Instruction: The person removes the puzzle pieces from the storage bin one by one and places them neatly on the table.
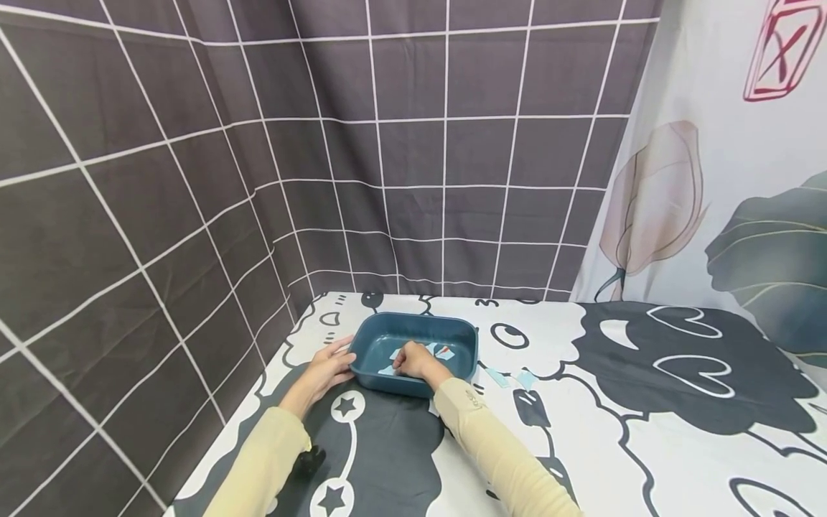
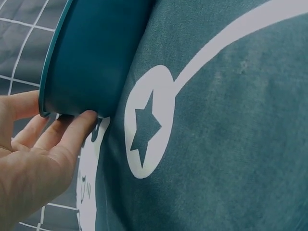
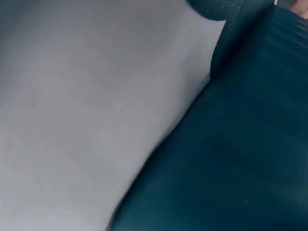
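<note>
A dark blue rectangular basin (image 1: pixel 464 332) sits on the patterned cloth, with several light blue scraps (image 1: pixel 444 353) lying inside it. At its left end, my left hand (image 1: pixel 326 370) holds the rim with the thumb while the other fingers touch the outer wall. The left wrist view shows those fingers (image 2: pixel 79 130) against the basin's outside (image 2: pixel 91 57). My right hand (image 1: pixel 413 359) reaches over the near wall into the basin, fingers bent down by the scraps; its fingertips are hidden. Only the basin's wall (image 3: pixel 231 159) and a sliver of skin appear in the right wrist view.
Two more light blue scraps (image 1: pixel 497 377) lie on the cloth (image 1: pixel 607 459) just right of the basin. A dark curtain with white grid lines (image 1: pixel 413 158) hangs behind and to the left. A white floral curtain (image 1: pixel 685 93) hangs at the right.
</note>
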